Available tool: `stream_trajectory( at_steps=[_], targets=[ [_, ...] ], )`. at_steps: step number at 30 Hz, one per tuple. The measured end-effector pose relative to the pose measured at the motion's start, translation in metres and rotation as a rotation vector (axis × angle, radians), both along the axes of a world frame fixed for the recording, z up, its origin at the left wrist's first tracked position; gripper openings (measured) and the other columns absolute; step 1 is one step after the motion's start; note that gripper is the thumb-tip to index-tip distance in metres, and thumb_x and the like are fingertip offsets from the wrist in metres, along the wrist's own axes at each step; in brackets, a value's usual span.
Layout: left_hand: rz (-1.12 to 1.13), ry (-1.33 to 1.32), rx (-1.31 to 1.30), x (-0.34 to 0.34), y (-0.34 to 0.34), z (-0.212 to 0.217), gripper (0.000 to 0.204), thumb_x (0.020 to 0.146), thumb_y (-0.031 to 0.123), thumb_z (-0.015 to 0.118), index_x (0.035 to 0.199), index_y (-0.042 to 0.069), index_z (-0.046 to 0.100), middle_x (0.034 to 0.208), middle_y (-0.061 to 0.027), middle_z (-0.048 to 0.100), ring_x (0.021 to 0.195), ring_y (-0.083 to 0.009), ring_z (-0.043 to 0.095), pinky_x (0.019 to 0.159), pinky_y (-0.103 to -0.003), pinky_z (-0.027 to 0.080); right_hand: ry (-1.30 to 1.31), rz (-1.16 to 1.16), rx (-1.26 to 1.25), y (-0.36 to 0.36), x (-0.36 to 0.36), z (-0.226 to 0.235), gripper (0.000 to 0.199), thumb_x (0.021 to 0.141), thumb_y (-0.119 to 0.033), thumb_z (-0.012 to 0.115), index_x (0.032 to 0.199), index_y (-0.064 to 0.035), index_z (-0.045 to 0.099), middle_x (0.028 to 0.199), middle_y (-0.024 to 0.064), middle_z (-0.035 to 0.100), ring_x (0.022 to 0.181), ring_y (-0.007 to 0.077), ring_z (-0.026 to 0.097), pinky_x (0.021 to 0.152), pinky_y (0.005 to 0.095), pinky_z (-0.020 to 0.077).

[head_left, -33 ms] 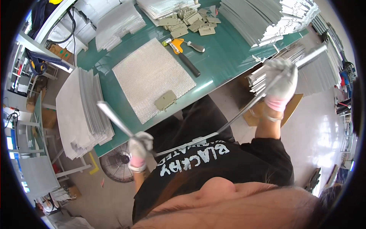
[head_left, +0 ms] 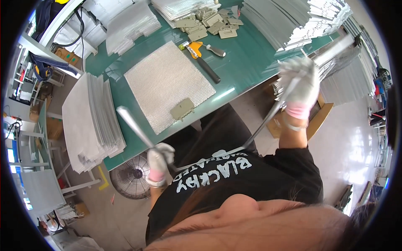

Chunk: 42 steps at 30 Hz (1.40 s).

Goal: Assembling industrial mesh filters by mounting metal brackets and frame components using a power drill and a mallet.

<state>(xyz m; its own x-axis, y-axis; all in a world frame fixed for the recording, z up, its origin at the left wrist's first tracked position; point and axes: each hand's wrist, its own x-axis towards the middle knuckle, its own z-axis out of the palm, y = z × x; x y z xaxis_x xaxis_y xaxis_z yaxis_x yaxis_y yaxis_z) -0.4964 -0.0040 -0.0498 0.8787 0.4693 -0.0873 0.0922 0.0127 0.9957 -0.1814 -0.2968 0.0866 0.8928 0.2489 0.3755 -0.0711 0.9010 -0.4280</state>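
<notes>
A thin silvery metal strip (head_left: 136, 128), bent at several corners into an open frame shape, stretches across in front of my body. My left hand (head_left: 161, 161), in a white and pink glove, is closed around one bend near the table's front edge. At the other bend, out to the right, my gloved right hand (head_left: 300, 85) grips the strip and is blurred by motion. On the green table (head_left: 247, 67) lies a square of metal mesh (head_left: 163, 83), with an olive notched plate (head_left: 182, 108) on its near corner. Beyond it rests a hammer (head_left: 206, 67) with a black handle.
A grey-handled tool (head_left: 216, 51) lies beside the hammer. Olive plates (head_left: 228, 32) are heaped at the back. White sheets stand stacked at the left (head_left: 86, 121) and far right (head_left: 272, 23). A floor fan (head_left: 130, 179) and a cardboard box (head_left: 321, 115) are below the table.
My left hand has shifted slightly right and up with its end of the strip. My right hand has moved a little left, and the strip's far right end has swung upward.
</notes>
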Motion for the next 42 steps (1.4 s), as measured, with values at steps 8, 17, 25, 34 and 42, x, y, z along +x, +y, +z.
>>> stream_trajectory(
  at_steps=[8,17,25,34,42],
  targets=[
    [0.665,-0.069,0.941,0.022,-0.069,-0.027,0.054,0.091,0.008,0.053,0.141,-0.007,0.037,0.134,-0.0205,0.049,0.127,-0.0337,0.047,0.113,-0.046,0.034,0.170,0.527,-0.583,0.133,0.047,-0.102,0.022,0.100,-0.027,0.058,0.100,-0.0048,0.056,0.091,0.0059,0.059,0.085,0.0182,0.061,0.086,0.0348,0.0555],
    [-0.028,-0.315,-0.997,0.104,-0.104,-0.051,0.043,0.108,0.030,0.041,0.135,-0.003,0.043,0.140,-0.0233,0.050,0.132,-0.0318,0.050,0.108,-0.042,0.042,-0.337,0.371,-1.185,0.098,-0.072,-0.115,0.061,0.098,-0.008,0.048,0.154,-0.0028,0.025,0.090,0.0050,0.061,0.067,0.0081,0.052,0.062,0.0242,0.0474],
    [0.279,-0.559,-1.232,0.195,-0.039,-0.038,0.027,0.103,0.026,0.052,0.116,0.002,0.055,0.117,-0.0132,0.059,0.113,-0.0254,0.055,0.101,-0.041,0.045,-0.109,0.465,-0.972,0.082,-0.086,-0.156,0.061,0.102,-0.007,0.037,0.159,-0.0065,0.014,0.087,0.0055,0.057,0.059,0.0067,0.044,0.055,0.0213,0.0425],
    [0.158,-0.510,-1.008,0.229,-0.012,-0.047,0.021,0.099,0.015,0.057,0.113,-0.001,0.057,0.114,-0.0115,0.060,0.108,-0.0253,0.058,0.096,-0.041,0.048,0.030,0.611,-0.855,0.097,-0.078,-0.161,0.058,0.105,-0.009,0.035,0.159,-0.0079,0.013,0.087,0.0060,0.055,0.055,0.0070,0.040,0.051,0.0217,0.0388],
    [0.170,-0.454,-0.882,0.238,-0.017,-0.043,0.021,0.099,0.014,0.060,0.112,-0.001,0.061,0.104,-0.0091,0.064,0.098,-0.0217,0.061,0.090,-0.038,0.050,-0.028,0.533,-1.000,0.095,-0.083,-0.156,0.060,0.103,-0.007,0.036,0.159,-0.0109,0.015,0.081,0.0067,0.056,0.049,0.0067,0.042,0.045,0.0214,0.0392]
  ],
)
